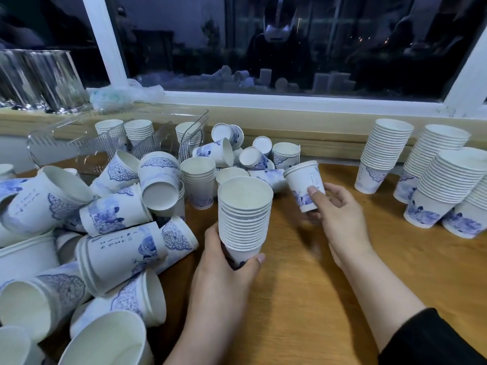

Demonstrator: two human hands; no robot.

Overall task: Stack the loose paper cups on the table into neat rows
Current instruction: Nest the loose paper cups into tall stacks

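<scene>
A stack of nested paper cups (245, 214) is held upright near the middle of the wooden tabletop (303, 299), gripped round its lowest cup by the left hand (226, 264), whose fingers and thumb are curled about the base. Just to its right, a short nest of cups (304, 184) is held tilted by the right hand (340, 214); the thumb is pressed on the printed side and the other fingers are wrapped behind it. The cups are white with blue printed ornament and landscape motifs. Lines of small dark handwriting-like characters are printed on several, but they cannot be read.

To the left, a heap of loose cups (110, 227) is spread over the tabletop, many lying on their sides, some nested in short bundles. At the right edge, four tall finished stacks (382, 154) are stood close together near the wall. Behind the heap, clear plastic holders (147, 143) with further cups inside are seen. A crumpled plastic bag (123, 94) and shiny metal containers (39, 77) are set on the window sill (290, 111), beneath a dark window (290, 43).
</scene>
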